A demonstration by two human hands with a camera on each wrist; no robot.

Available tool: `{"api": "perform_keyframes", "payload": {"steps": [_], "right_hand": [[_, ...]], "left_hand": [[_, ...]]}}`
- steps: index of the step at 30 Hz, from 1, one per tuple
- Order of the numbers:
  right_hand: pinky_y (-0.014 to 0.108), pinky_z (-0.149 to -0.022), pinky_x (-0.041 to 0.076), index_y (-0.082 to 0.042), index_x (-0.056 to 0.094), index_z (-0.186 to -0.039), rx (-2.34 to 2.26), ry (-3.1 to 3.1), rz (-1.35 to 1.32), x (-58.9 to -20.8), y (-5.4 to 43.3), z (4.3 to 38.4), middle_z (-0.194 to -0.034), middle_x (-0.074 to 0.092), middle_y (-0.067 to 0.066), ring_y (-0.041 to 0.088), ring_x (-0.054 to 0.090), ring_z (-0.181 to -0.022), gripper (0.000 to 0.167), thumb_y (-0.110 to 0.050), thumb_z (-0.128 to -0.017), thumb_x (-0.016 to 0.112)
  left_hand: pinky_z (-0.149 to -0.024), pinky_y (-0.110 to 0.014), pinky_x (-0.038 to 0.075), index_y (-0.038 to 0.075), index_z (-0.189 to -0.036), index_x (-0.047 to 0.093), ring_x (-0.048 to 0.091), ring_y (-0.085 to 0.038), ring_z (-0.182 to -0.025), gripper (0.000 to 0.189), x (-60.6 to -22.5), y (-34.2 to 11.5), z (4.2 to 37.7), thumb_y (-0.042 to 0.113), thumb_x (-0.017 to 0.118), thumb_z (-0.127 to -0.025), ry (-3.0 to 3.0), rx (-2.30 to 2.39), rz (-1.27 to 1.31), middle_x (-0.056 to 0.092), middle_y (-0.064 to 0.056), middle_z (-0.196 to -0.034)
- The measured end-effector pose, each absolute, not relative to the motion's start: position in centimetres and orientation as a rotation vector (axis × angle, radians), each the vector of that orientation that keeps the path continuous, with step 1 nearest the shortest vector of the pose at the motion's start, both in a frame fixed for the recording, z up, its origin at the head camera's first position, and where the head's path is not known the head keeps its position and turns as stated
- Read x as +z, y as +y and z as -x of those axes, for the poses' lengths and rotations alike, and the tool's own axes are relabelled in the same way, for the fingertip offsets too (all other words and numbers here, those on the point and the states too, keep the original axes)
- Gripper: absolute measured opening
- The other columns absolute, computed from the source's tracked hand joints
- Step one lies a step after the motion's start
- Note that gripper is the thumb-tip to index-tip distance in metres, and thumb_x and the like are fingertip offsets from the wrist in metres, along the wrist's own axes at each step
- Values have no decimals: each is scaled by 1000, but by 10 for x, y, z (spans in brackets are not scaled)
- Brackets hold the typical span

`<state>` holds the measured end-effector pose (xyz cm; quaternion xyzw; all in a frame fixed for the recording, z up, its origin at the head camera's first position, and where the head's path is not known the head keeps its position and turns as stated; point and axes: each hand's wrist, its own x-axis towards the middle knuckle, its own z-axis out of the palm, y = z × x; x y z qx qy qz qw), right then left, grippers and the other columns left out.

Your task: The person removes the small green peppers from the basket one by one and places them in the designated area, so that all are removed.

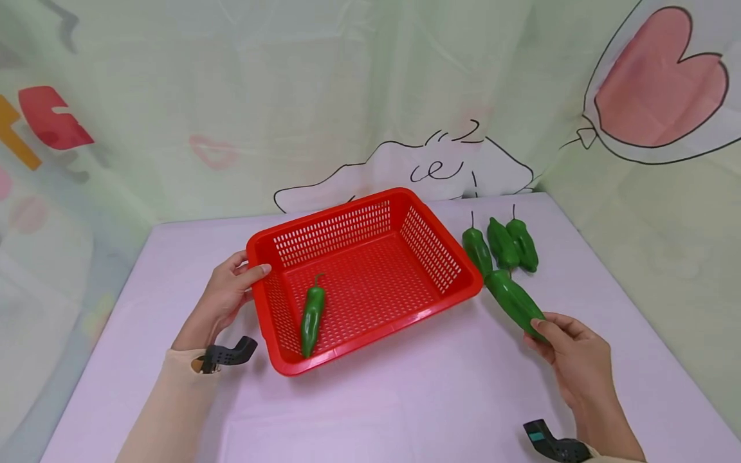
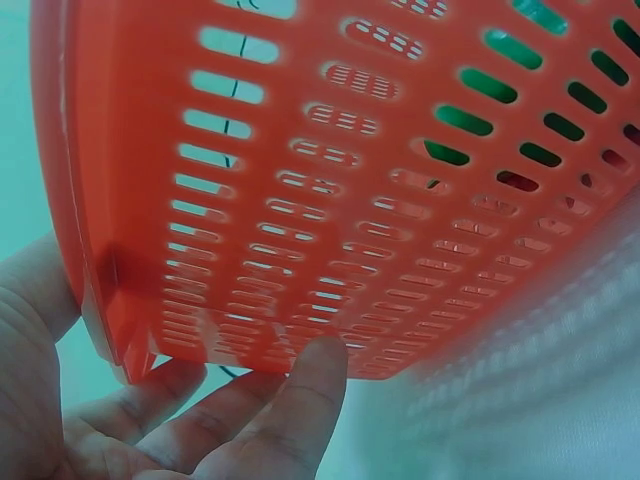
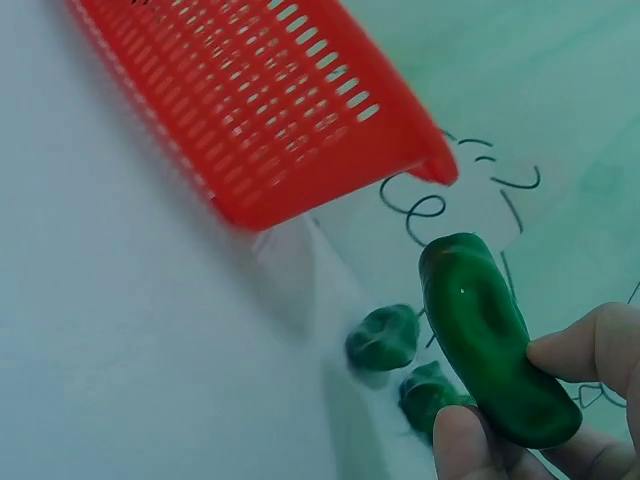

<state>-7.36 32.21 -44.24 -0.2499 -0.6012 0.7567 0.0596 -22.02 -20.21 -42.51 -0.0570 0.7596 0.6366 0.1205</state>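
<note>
Basket: one pepper lay inside, leftward.
Left hand: fingers gripped the basket's left rim.
Right hand: fingers pinched another pepper, right of the basket.
Counter: three peppers lay beyond that one.

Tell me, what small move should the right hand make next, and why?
Probably carry the held green chili pepper left and lower it into the red plastic basket: the right hand pinches it outside the basket, the left hand grips the basket's rim, and another pepper already lies inside with room around it.
</note>
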Motion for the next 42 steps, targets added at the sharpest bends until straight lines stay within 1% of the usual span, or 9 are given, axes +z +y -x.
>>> {"api": "perform_keyframes", "payload": {"steps": [5,9,12,16,20,27,34,38,42], "right_hand": [[26,-79,63,-16,74,-99,2169,-1921,959,-451,316,74,-111,58,-1,10,74,-83,8,-13,-93,79],[27,-79,63,-14,71,-101,2094,-1955,1031,-455,310,76,-118,53,5,8,72,-82,10,-10,-94,77],[27,-77,63,-9,69,-109,2035,-1980,1062,-459,306,78,-111,59,2,6,71,-82,16,-8,-95,75],[26,-75,64,1,62,-123,1970,-2028,1081,-463,303,79,-93,65,-7,5,70,-81,31,-8,-96,74],[25,-73,63,6,58,-130,1879,-2118,1061,-463,300,79,-88,66,-8,4,70,-78,40,-10,-97,72],[23,-70,63,7,59,-131,1709,-2277,1058,-459,297,79,-88,67,-4,2,69,-74,41,-14,-97,71],[19,-60,57,3,64,-127,1427,-2589,1028,-454,302,76,-88,71,4,7,69,-69,44,-28,-97,72],[22,-58,54,4,65,-124,1365,-2678,1011,-451,304,76,-85,72,4,9,68,-69,44,-30,-96,72],[23,-59,55,4,65,-125,1363,-2707,1017,-450,304,75,-87,72,5,12,68,-71,46,-31,-96,70]], "left_hand": [[-91,-30,60,10,-159,35,66,-24,-115,69,-424,-203,219,31,67,-102,2217,1865,168,53,-19,-150],[-91,-31,60,10,-160,35,67,-24,-115,68,-424,-203,218,30,67,-103,2217,1869,162,54,-19,-150],[-91,-31,60,10,-160,35,67,-24,-116,69,-424,-203,218,31,67,-102,2219,1869,161,54,-19,-150],[-92,-30,60,10,-159,35,67,-25,-116,69,-424,-203,219,32,68,-102,2220,1867,161,54,-19,-150],[-91,-30,60,10,-159,35,66,-25,-116,69,-424,-203,219,32,68,-102,2221,1866,161,54,-19,-150],[-92,-31,60,10,-160,35,66,-28,-119,71,-425,-203,218,32,68,-102,2219,1868,158,53,-18,-151],[-93,-32,60,11,-160,35,65,-29,-120,70,-425,-203,218,32,68,-102,2224,1863,164,53,-17,-151],[-93,-32,60,11,-160,35,65,-29,-120,71,-425,-203,218,33,69,-102,2220,1864,161,53,-17,-151],[-92,-32,60,11,-159,36,65,-29,-120,71,-425,-202,219,34,69,-101,2219,1861,166,53,-17,-151]]}}
